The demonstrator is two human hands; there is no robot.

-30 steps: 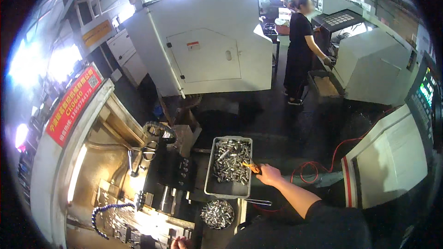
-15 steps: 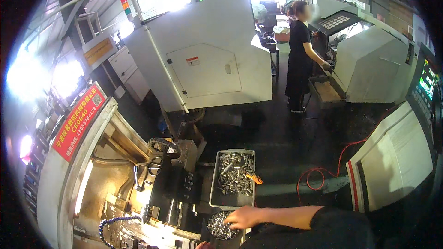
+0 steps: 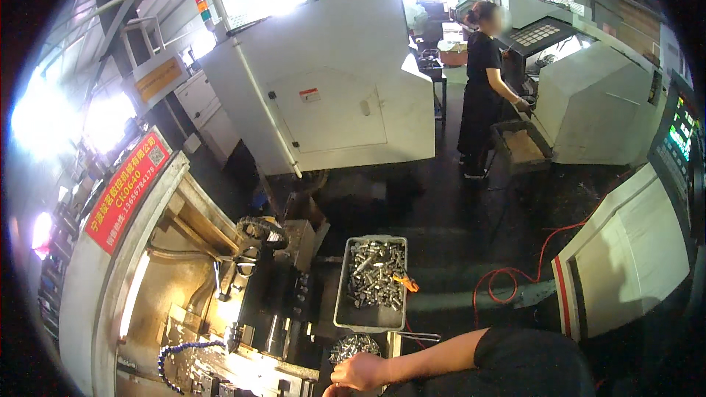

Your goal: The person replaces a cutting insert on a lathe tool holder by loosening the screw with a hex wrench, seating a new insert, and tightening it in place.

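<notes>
My right hand (image 3: pixel 359 372) is at the lower edge, in front of a round container of small shiny metal parts (image 3: pixel 354 346). Its fingers are curled together; anything between them is too small or hidden to name. Just below its fingertips a sliver of my left hand (image 3: pixel 335 391) shows, the rest cut off by the picture's edge. Beyond the round container lies a grey rectangular tray (image 3: pixel 382 318) with many cylindrical metal pieces (image 3: pixel 373 272) and an orange object (image 3: pixel 405 283) at its right side.
To the left stands an open, lit lathe (image 3: pixel 276 334) with a blue jointed coolant hose (image 3: pixel 170 359). A thin metal rod (image 3: pixel 421 337) sticks out right of the round container. A red hose (image 3: pixel 500 296) coils at right, near a control screen (image 3: pixel 680 132). A co-worker (image 3: pixel 482 95) stands at a far machine.
My right hand has left the metal parts and come down and left, towards my left hand. The thin rod beside the round container now shows.
</notes>
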